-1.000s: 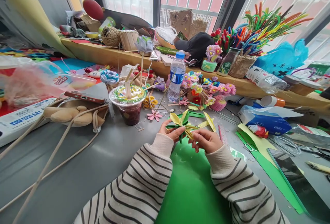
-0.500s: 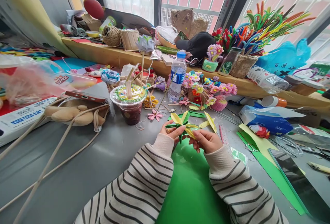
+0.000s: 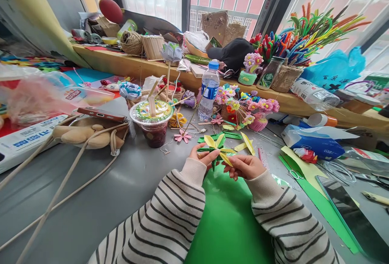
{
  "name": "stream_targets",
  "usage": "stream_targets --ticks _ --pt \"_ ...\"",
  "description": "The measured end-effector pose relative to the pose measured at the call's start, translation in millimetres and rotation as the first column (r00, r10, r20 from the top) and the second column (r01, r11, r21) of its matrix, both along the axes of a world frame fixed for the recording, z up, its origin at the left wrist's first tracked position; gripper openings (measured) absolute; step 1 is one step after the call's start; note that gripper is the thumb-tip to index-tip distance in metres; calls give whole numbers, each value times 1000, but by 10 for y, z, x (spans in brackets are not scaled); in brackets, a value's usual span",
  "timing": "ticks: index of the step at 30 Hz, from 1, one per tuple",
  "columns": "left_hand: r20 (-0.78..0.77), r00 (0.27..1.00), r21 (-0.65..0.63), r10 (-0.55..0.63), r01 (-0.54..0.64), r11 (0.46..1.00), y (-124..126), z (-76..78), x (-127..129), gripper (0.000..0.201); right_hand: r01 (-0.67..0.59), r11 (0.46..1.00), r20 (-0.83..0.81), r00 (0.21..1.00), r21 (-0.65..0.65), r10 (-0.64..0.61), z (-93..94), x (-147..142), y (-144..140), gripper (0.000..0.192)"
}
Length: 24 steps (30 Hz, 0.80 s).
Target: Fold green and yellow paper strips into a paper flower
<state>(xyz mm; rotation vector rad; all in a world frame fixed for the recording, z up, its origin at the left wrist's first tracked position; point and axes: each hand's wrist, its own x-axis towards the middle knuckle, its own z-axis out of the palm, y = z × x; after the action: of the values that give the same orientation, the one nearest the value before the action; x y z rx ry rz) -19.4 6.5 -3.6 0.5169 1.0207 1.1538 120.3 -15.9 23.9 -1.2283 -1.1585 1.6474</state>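
Observation:
A folded paper flower (image 3: 214, 145) with yellow and green petals is held up between my two hands above the table. My left hand (image 3: 203, 156) is closed around its left side, thumb pressed near the centre. With thumb and fingers, my right hand (image 3: 245, 166) pinches the tip of a yellow petal at the lower right. Behind the flower lie folded yellow paper pieces (image 3: 247, 144) and green paper strips (image 3: 232, 135). Below my hands is a smooth green surface (image 3: 227, 215).
A lidded drink cup (image 3: 153, 128) and a water bottle (image 3: 209, 90) stand behind my hands. To the left lies a beige bag (image 3: 88, 133) with a phone on it. On the right are a tissue pack (image 3: 316, 140), small scissors (image 3: 294, 174) and a large phone (image 3: 349, 215).
My right hand has shifted slightly right and down along the yellow petal. The left hand keeps its hold, and the flower has barely moved.

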Motion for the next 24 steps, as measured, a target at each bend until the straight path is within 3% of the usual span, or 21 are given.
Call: stream_targets --ticks 3,5,7,9,10,12,13,14,19,21,24 --pt "-256 962 125 90 -59 990 -19 46 -38 74 64 995 43 997 81 -67 54 -9 -37 30" --pt "-398 883 351 249 -104 930 -35 99 -95 73 73 991 69 994 114 -81 69 -8 -50 32" --pt "-526 714 628 462 -41 777 -51 174 -158 63 69 987 110 990 144 -85 69 0 -53 32" --pt "-552 557 810 621 183 557 -66 253 -198 39 52 980 186 979 194 -89 57 12 -52 32" --pt "-554 526 832 646 326 448 -73 284 -205 28 39 974 236 967 223 -93 49 18 -52 33" --pt "-627 509 744 590 617 258 -79 313 -191 14 10 963 332 938 269 -102 32 27 -55 33" --pt "-668 482 688 568 690 223 -79 309 -177 13 0 959 366 924 282 -108 24 31 -57 34" --pt "-688 459 654 563 729 204 -77 296 -161 15 -6 958 388 915 288 -111 18 34 -59 35" --pt "-727 390 603 565 756 254 -62 208 -128 17 -43 964 407 911 261 -70 35 47 -74 40" --pt "-768 361 569 529 763 305 -80 209 -119 18 -41 970 417 907 240 -65 65 46 -87 40" --pt "-842 250 465 477 785 410 -150 244 -70 23 -17 972 496 862 236 -106 105 34 -109 39"
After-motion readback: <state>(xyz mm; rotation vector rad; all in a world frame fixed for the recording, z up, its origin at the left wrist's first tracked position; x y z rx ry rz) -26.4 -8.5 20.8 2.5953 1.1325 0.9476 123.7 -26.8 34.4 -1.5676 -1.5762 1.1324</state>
